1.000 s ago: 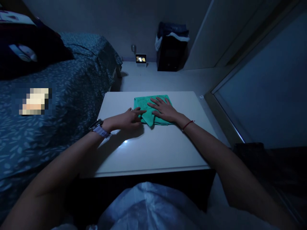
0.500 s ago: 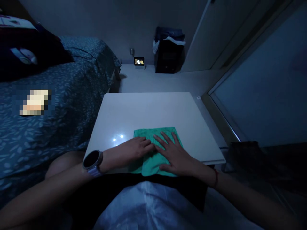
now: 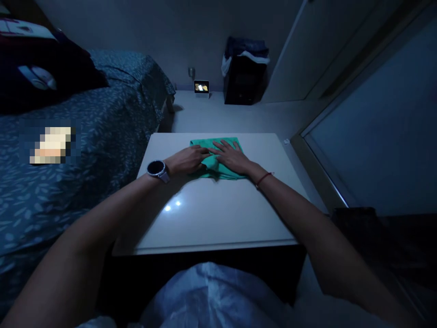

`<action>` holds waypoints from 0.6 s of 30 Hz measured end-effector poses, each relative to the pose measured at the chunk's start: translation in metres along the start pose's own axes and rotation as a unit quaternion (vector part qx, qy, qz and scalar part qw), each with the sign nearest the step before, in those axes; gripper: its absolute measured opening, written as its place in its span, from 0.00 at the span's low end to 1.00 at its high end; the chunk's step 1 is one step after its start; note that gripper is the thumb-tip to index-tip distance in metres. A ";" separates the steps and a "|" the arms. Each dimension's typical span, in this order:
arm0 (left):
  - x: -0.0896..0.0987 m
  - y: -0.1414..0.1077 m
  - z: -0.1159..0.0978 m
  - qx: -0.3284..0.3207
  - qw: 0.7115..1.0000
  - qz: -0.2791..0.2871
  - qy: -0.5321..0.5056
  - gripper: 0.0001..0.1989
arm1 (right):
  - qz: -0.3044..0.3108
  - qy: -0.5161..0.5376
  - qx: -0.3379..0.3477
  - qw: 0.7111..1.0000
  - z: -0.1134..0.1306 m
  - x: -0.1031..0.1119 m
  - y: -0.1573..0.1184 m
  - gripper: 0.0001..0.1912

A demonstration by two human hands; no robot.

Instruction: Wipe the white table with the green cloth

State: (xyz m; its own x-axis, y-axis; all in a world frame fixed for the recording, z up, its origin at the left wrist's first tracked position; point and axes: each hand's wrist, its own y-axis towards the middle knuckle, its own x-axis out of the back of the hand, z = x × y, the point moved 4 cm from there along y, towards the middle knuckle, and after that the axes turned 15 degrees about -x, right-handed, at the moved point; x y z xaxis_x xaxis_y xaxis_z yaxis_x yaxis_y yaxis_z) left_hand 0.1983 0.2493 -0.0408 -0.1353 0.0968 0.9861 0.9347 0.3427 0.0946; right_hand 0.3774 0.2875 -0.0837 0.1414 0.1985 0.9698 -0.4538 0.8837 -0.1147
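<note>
A green cloth [image 3: 212,165] lies on the far part of a white tabletop [image 3: 218,214], with a raised fold between my hands. My right hand [image 3: 232,157] rests flat on it, fingers spread and pointing away to the left. On the cloth's left side is my left hand [image 3: 191,159], its fingers bent and closed on the fabric. The fingertips of both hands nearly meet. My left wrist wears a watch [image 3: 156,169]; a thin red band [image 3: 263,179] circles my right wrist.
A bed with a leaf-patterned cover [image 3: 112,118] stands along the left. Beyond the table, a small lit screen [image 3: 201,86] and a black box [image 3: 243,81] with folded clothes on top stand by the wall. A sliding door [image 3: 382,114] runs along the right.
Both hands have slid the cloth from the table's near edge to its far part. The arms are now stretched forward, and the cloth has bunched up between the hands.
</note>
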 end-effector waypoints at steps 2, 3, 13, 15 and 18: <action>-0.001 -0.005 0.009 0.001 1.000 0.014 0.016 0.20 | 0.002 0.020 -0.034 0.999 -0.005 0.006 0.022 0.32; -0.003 -0.007 0.008 0.000 0.999 0.023 0.022 0.20 | 0.003 0.025 -0.057 0.998 -0.007 0.008 0.028 0.32; 0.021 -0.015 -0.045 0.086 0.977 0.046 -0.191 0.29 | -0.006 -0.042 -0.047 0.998 0.028 -0.008 -0.044 0.40; 0.017 -0.002 -0.068 0.101 0.972 -0.019 -0.213 0.31 | -0.006 -0.037 -0.039 0.999 0.037 -0.016 -0.072 0.41; -0.013 0.008 -0.114 0.160 0.976 -0.079 -0.129 0.28 | -0.008 -0.031 -0.039 0.999 0.046 -0.031 -0.121 0.43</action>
State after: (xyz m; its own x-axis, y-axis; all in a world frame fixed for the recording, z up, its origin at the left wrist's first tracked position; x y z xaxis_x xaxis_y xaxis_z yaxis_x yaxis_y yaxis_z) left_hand 0.2444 0.1444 -0.0374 -0.3855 0.2369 0.8918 0.7508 0.6423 0.1539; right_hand 0.3874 0.1553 -0.0901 0.0930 0.1597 0.9828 -0.3817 0.9174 -0.1129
